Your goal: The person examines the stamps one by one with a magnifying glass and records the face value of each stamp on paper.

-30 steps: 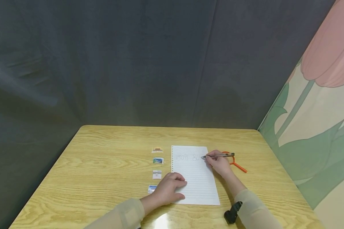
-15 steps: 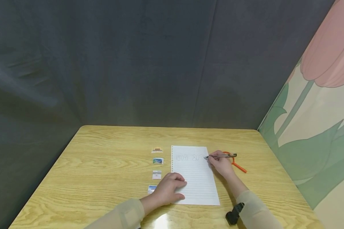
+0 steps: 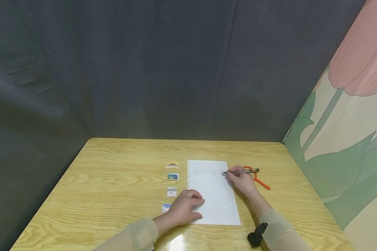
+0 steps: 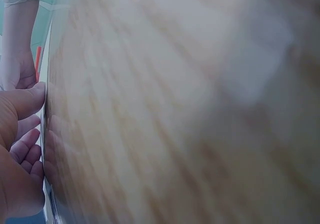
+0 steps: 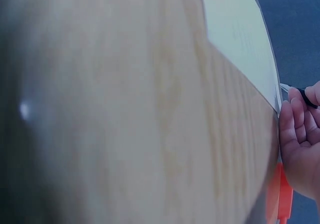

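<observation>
A lined sheet of paper (image 3: 215, 200) with punched holes down its left edge lies on the table, with handwritten characters near its top, among them what looks like 150 and 80. My right hand (image 3: 242, 180) pinches a pen (image 3: 245, 170), its tip at the paper beside the last characters; in the right wrist view the pen (image 5: 306, 97) shows between thumb and fingers. My left hand (image 3: 185, 207) rests on the paper's lower left part, fingers relaxed and thumb apart. Several small stamps, such as a blue-green stamp (image 3: 173, 176), form a column left of the paper; the left hand partly covers the lowest stamp (image 3: 166, 207).
An orange-red magnifying glass (image 3: 262, 183) lies right of the paper, its ring partly behind the right hand. The wooden table (image 3: 113, 188) meets a dark curtain (image 3: 157, 69) at the back. A wall with a painted tulip (image 3: 358, 69) rises on the right.
The right hand shifts slightly right, then the pen tip moves a little back left over the paper. More strokes appear after the 80. The left hand stays in place.
</observation>
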`<move>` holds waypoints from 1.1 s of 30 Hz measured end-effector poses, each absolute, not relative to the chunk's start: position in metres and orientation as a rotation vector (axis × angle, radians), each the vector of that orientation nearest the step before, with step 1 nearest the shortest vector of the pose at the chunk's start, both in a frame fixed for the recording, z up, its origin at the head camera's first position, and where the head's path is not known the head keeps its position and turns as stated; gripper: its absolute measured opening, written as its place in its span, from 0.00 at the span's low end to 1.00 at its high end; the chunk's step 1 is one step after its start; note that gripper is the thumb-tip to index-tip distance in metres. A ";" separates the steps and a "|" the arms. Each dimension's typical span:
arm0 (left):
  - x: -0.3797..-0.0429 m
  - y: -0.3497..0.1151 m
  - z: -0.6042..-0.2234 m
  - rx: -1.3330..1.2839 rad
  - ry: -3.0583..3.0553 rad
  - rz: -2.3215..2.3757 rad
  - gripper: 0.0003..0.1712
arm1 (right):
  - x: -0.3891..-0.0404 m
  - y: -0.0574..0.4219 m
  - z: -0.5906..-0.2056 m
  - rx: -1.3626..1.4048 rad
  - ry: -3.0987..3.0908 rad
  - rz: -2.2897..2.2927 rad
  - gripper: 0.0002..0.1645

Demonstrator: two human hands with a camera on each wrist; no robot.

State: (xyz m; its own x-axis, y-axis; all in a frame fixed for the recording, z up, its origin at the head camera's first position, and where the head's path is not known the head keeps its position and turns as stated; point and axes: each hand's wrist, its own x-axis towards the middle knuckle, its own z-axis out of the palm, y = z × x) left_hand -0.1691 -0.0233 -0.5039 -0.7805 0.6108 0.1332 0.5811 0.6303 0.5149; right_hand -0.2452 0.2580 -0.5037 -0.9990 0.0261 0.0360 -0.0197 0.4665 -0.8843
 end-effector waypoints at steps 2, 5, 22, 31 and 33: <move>-0.169 -0.023 -0.504 1.025 2.789 0.851 0.28 | -0.246 0.257 -0.504 -0.023 -2.651 1.589 0.08; -0.169 -0.023 -0.504 1.027 2.785 0.856 0.28 | -0.248 0.256 -0.505 -0.015 -2.653 1.557 0.07; -0.170 -0.024 -0.503 1.039 2.799 0.821 0.27 | -0.248 0.256 -0.504 0.076 -2.720 1.553 0.04; -0.169 -0.023 -0.502 1.014 2.785 0.823 0.27 | -0.243 0.264 -0.499 0.198 -2.591 1.639 0.07; -0.169 -0.023 -0.502 1.013 2.785 0.824 0.27 | -0.242 0.266 -0.497 0.237 -2.560 1.654 0.08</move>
